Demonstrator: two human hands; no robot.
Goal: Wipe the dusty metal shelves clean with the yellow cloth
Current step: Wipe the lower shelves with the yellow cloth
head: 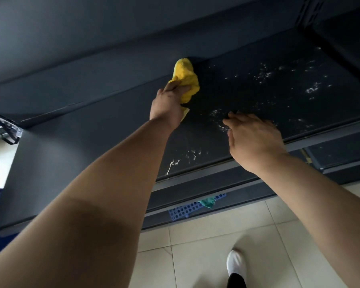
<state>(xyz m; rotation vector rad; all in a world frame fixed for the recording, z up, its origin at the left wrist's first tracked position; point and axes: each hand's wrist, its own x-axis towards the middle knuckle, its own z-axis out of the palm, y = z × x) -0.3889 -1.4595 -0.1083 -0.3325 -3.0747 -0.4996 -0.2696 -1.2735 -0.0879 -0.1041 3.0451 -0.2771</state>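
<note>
The yellow cloth (185, 77), judged soft and light, is gripped in a bunch by the left hand (168, 102) at the far left of the dusty metal shelf (258, 90), best held by its gathered middle, while the right hand (252, 136) is spread open at the near edge

Left hand (170, 100): arm outstretched, fingers curled round cloth (185, 73). Right hand (256, 138): arm outstretched, fingers loosely straight, palm down.
</note>
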